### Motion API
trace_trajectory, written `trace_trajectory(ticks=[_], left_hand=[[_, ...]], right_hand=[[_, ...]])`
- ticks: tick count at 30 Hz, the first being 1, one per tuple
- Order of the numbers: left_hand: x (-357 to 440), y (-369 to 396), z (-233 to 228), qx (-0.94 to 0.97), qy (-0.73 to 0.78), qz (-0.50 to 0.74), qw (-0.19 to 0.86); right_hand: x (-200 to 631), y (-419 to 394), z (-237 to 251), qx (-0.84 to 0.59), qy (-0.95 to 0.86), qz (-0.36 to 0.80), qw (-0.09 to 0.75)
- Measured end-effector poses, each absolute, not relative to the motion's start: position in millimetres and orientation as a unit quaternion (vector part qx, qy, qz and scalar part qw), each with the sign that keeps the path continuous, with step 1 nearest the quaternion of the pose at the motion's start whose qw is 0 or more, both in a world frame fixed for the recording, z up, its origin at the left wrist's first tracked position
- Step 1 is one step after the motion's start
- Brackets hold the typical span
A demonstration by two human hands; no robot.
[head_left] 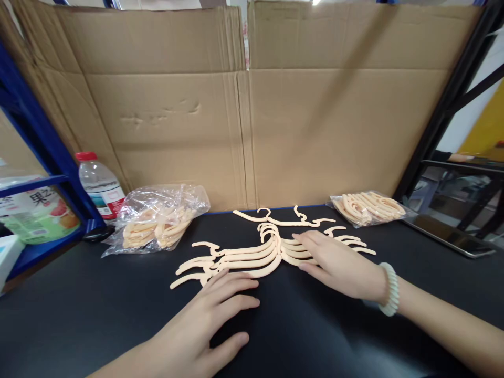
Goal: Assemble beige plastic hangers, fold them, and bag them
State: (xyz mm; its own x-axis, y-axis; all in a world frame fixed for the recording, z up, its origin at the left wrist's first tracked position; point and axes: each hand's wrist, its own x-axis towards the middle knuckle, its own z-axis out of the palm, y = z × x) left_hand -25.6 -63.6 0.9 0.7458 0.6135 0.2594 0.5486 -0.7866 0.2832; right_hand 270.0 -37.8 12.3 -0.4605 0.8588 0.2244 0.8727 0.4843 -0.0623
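Several cream plastic clothes hangers (252, 257) lie overlapped in a row on the black table, their hooks bunched at the middle. Behind them another cream hanger (289, 223) lies a little apart. My left hand (212, 315) is open at the row's front left, fingers spread, the fingertips by the nearest hanger's arm. Over the right arms of the row rests my right hand (338, 260), with its fingers stretched out and the thumb apart at the front. It covers part of those arms and wears a pale beaded bracelet (389, 290) at the wrist.
A clear bag of cream hangers (161, 226) sits at the back left, beside a red-capped bottle (100, 184). Another bagged bundle (370, 207) lies at the back right, near a dark flat device (449, 236). Cardboard (315, 121) walls the back; a blue frame (43, 121) stands left.
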Motion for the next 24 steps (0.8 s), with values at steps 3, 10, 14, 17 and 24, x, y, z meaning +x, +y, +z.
trace_trajectory(ticks=[3, 10, 14, 17, 24], left_hand=[[-27.4, -61.7, -2.8, 0.923, 0.333, 0.174, 0.078], [-32.2, -52.9, -8.9, 0.926, 0.356, 0.124, 0.026], [-35.5, -44.9, -5.3, 0.938, 0.33, 0.104, 0.021], [-37.7, -40.4, -5.3, 0.941, 0.324, 0.1, 0.018], [-43.9, -31.3, -8.7, 0.939, 0.331, 0.087, 0.004]], right_hand=[[268.7, -36.8, 3.1, -0.526, -0.849, -0.008, 0.055], [268.9, -31.1, -2.5, -0.54, -0.84, 0.044, 0.008], [270.6, -27.8, -3.6, -0.538, -0.841, 0.05, 0.028], [271.7, -24.8, -5.4, -0.537, -0.842, 0.041, 0.033], [274.5, -18.4, -8.5, -0.536, -0.843, 0.024, 0.033]])
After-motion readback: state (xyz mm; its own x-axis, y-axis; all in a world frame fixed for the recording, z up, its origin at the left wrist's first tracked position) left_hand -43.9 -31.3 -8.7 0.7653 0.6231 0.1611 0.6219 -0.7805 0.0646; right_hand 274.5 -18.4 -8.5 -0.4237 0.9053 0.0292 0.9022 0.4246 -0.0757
